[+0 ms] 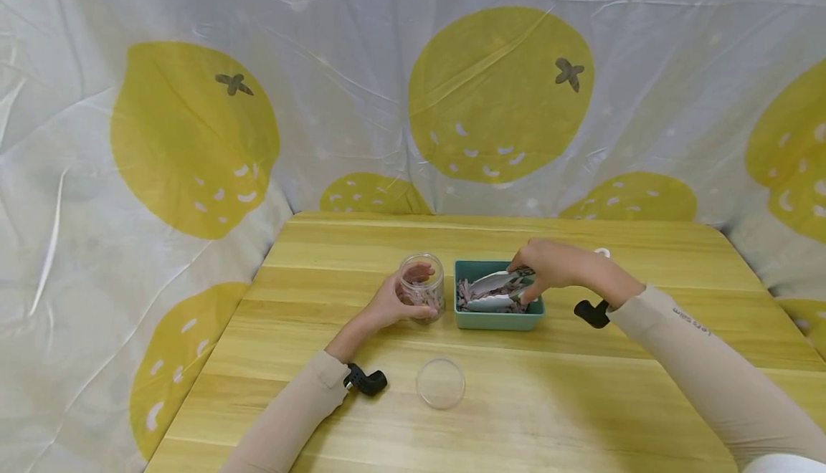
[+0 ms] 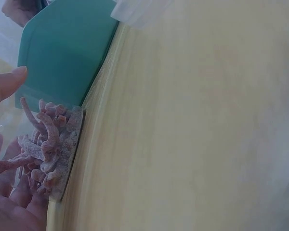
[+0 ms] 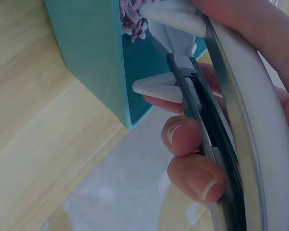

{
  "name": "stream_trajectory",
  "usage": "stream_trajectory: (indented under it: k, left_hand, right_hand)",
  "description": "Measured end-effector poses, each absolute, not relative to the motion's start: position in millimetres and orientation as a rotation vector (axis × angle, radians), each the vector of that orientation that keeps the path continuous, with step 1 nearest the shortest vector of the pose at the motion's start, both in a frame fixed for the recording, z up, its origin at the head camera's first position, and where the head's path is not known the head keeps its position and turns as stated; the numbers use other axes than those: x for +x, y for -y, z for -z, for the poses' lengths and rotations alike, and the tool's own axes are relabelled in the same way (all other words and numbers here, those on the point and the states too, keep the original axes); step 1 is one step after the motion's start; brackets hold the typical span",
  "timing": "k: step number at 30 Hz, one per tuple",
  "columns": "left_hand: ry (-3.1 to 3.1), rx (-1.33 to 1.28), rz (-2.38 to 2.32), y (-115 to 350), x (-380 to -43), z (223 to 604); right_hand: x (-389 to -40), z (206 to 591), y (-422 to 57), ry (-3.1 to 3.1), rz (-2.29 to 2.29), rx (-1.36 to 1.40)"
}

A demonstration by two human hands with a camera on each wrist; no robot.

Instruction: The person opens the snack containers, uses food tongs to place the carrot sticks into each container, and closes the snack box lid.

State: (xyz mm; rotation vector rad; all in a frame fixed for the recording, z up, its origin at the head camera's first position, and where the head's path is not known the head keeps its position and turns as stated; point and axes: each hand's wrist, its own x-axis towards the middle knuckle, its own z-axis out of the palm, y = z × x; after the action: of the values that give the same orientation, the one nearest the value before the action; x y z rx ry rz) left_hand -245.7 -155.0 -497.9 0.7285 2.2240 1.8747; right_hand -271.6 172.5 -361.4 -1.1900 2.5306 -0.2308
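Note:
My left hand (image 1: 386, 305) grips a clear round jar (image 1: 429, 292), which stands uncapped on the table with its fingers and thumb around the sides. Pinkish-brown, stick-like dried pieces (image 2: 44, 139) lie in the jar's lower part. Just to its right sits a green rectangular box (image 1: 497, 321) holding more such pieces (image 1: 466, 291). My right hand (image 1: 553, 269) reaches over the box's right end and holds white-and-metal tongs (image 3: 248, 120). Their two white scalloped arms (image 1: 489, 304) are spread apart down in the box, among the pieces.
In front of the jar, a clear round lid (image 1: 441, 384) lies flat on the wooden table (image 1: 555, 408). A lemon-patterned curtain (image 1: 361, 122) hangs behind the table's far edge. Black wrist mounts (image 1: 368, 381) stick out from both forearms.

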Motion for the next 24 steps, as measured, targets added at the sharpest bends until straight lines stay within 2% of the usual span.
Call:
stream_trajectory:
  k: [11,24]
  left_hand:
    - [-2.203,0.722,-1.865,151.2,-233.5,475.6]
    - [-2.241,0.71,-1.86,154.7,-244.6,495.8]
  right_hand:
    - [-272.8,361.0,-174.9,-2.497,0.274,-1.221]
    - [-275.2,359.4,-184.6,-2.456,0.38,-1.259]
